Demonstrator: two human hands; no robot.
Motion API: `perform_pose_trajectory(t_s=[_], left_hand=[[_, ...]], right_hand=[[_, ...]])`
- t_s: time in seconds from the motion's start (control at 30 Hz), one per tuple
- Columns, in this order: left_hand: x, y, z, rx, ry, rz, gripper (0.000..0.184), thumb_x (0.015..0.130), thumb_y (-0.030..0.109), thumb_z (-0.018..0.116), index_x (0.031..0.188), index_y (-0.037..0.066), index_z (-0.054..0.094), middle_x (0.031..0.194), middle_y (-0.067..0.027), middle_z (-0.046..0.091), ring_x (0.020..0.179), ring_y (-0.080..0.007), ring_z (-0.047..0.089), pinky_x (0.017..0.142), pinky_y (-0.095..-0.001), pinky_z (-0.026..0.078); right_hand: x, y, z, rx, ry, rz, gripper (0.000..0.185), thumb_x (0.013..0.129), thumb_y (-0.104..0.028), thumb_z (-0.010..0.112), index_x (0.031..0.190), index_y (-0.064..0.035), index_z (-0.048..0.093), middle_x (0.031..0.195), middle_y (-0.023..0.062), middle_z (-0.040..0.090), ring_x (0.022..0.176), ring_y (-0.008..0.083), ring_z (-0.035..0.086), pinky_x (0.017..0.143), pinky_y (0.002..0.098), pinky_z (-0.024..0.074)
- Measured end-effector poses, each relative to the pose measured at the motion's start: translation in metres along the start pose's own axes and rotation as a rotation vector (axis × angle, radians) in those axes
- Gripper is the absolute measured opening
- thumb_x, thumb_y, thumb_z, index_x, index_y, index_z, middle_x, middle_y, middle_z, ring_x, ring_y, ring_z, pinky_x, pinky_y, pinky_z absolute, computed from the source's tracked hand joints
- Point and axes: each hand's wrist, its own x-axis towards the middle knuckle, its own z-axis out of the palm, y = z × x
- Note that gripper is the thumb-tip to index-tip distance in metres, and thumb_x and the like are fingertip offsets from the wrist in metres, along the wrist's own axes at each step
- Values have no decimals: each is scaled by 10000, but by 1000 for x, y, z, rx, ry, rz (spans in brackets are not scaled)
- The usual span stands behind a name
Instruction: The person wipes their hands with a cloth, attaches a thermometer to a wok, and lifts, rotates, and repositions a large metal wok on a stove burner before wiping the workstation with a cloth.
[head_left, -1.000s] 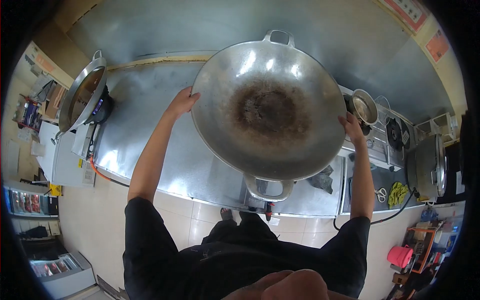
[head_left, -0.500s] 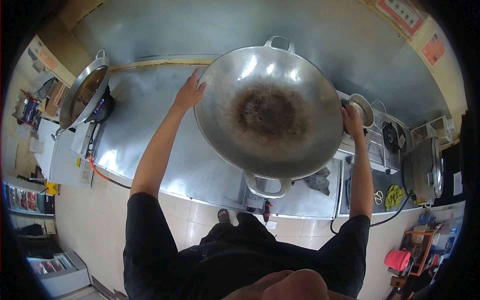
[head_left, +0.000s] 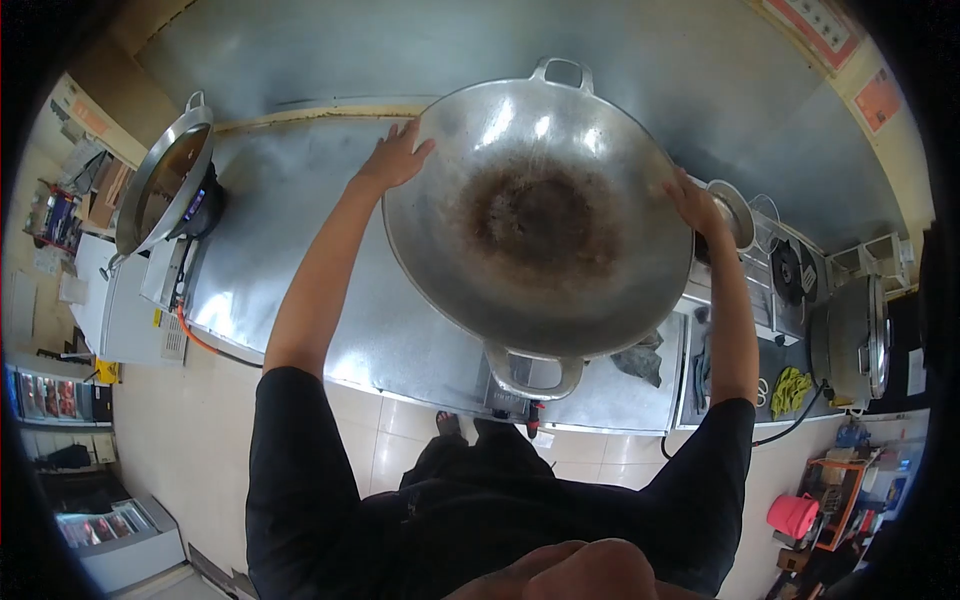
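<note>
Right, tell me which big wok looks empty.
The middle wok, with left hand and right hand at its rim: its browned bottom is bare; the far-left wok seems to hold brown liquid.

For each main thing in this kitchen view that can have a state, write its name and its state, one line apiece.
Large wok: open, empty, browned in the middle
Left hand: fingers spread at the large wok's rim
Right hand: at the opposite side of that rim
Wok at far left: holding brown liquid
Burner display: lit
Grey cloth: crumpled
Yellow-green cloth: crumpled
Stockpot: covered or open, cannot tell
</note>
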Motion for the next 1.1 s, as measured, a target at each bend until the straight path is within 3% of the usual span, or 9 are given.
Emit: perform_pose_trajectory(t_s=[0.23, 0.3, 0.47, 0.67, 0.8, 0.9, 0.97, 1.03, 1.1], left_hand=[[-176, 80, -69, -149, 19, 128, 514, 964, 339, 425, 1422, 135, 315, 1494, -136, 250, 1399, -343, 152, 1121, -498, 119], [-230, 76, -75, -244, 25, 89, 494, 969, 313, 428, 1416, 127, 331, 1490, -130, 262, 1396, -325, 173, 1121, -476, 134], [-372, 69, -29, -948, 209, -292, 480, 992, 315, 383, 1378, 30, 374, 1428, -127, 378, 1348, -250, 307, 1105, -361, 221], [-566, 81, 98, -1293, -238, -468, 432, 959, 286, 432, 1312, 38, 460, 1239, -67, 560, 1146, -167, 500, 986, -312, 362], [-685, 100, 133, -1334, -684, -606, 428, 902, 294, 504, 1281, 96, 489, 1177, -26, 592, 1053, -121, 540, 865, -299, 427], [-759, 107, 159, -1540, -720, -841, 498, 923, 413, 467, 1329, 126, 437, 1261, -72, 548, 1080, -202, 553, 913, -358, 420], [-838, 87, 216, -1579, -597, -935, 511, 910, 441, 477, 1315, 130, 445, 1236, -86, 559, 1070, -221, 559, 885, -363, 435], [-901, 77, 252, -1281, -503, -1289, 491, 839, 447, 553, 1215, 134, 501, 1013, -47, 622, 800, -155, 561, 630, -338, 437], [-961, 75, 263, -1254, -352, -1522, 442, 843, 397, 543, 1216, 161, 508, 1019, -44, 614, 800, -162, 544, 638, -338, 410]], right_hand=[[-165, -42, -32, 318, 480, -263, 455, 972, -263, 442, 1378, -63, 398, 1461, 190, 308, 1367, 289, 279, 1077, 359, 257], [-237, -50, -18, 386, 592, -191, 417, 962, -262, 473, 1327, -62, 470, 1415, 173, 395, 1324, 287, 360, 1057, 342, 288], [-400, -63, 93, 781, 523, 185, 283, 968, -195, 476, 1107, 17, 602, 1107, 105, 631, 1092, 166, 539, 972, 282, 363], [-532, -132, 163, 699, 385, 167, 217, 924, -143, 536, 1042, 24, 609, 1054, 134, 641, 1019, 220, 591, 898, 313, 433], [-542, -183, 116, 407, 410, -36, 184, 878, -83, 566, 1027, 14, 611, 1067, 162, 625, 1034, 300, 587, 900, 352, 438], [-504, -214, 81, 284, 525, -277, 212, 872, -88, 577, 1068, -14, 605, 1095, 159, 617, 1036, 302, 583, 892, 336, 437], [-464, -224, 69, 196, 548, -365, 290, 835, -83, 599, 1120, -37, 568, 1103, 159, 599, 1042, 330, 567, 864, 363, 451], [-416, -233, 63, 42, 608, -484, 345, 814, -96, 614, 1147, -47, 540, 1115, 157, 587, 1045, 355, 551, 854, 385, 456], [-376, -240, 60, -66, 624, -634, 377, 803, -110, 624, 1168, -72, 537, 1126, 153, 592, 1036, 355, 557, 857, 402, 460]])
